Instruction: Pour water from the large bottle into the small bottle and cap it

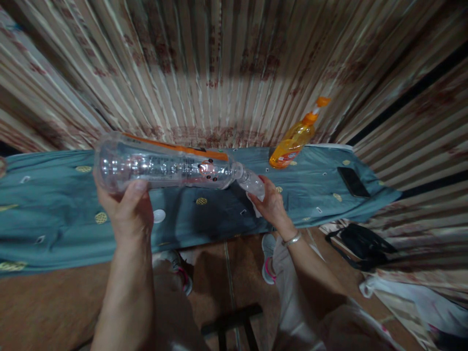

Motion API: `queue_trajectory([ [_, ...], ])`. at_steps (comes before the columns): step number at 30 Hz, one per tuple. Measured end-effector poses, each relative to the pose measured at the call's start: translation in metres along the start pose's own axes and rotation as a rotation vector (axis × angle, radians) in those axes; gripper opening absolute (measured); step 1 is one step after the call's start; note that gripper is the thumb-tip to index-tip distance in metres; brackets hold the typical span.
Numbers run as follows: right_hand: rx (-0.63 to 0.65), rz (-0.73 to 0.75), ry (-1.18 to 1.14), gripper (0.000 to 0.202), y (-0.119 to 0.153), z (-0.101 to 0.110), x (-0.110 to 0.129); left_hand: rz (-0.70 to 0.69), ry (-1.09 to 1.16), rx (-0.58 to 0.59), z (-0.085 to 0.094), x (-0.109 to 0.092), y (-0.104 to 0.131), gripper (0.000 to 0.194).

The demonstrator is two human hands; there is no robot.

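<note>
Transparent large bottle (164, 165): base end gripped by left hand (127, 209). Small bottle (251, 182): gripped by right hand (272, 202), adjoining the large bottle's mouth.

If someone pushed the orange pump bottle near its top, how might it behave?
The orange pump bottle would probably tip rather than slide: it is tall, narrow and stands on creased cloth. Its smooth, glossy sides might feel slippery.
</note>
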State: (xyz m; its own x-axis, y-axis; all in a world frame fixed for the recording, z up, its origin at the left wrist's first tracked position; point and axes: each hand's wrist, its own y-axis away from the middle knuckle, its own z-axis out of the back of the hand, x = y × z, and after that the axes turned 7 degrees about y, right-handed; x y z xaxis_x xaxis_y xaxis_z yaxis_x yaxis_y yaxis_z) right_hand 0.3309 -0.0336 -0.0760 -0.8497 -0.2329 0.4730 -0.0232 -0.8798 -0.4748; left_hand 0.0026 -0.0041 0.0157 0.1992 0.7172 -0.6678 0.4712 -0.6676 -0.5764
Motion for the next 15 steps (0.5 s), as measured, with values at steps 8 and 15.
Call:
queue_trajectory([
  [8, -0.003, 0.006, -0.003, 0.061, -0.0001, -0.0004, -0.0003, 0.018, 0.064, -0.025, -0.0032, -0.0045, 0.0011, 0.068],
  [15, -0.002, 0.001, -0.006, 0.061, -0.0003, 0.0004, 0.0005, -0.005, 0.031, -0.004, -0.0028, -0.0044, 0.0003, 0.065],
])
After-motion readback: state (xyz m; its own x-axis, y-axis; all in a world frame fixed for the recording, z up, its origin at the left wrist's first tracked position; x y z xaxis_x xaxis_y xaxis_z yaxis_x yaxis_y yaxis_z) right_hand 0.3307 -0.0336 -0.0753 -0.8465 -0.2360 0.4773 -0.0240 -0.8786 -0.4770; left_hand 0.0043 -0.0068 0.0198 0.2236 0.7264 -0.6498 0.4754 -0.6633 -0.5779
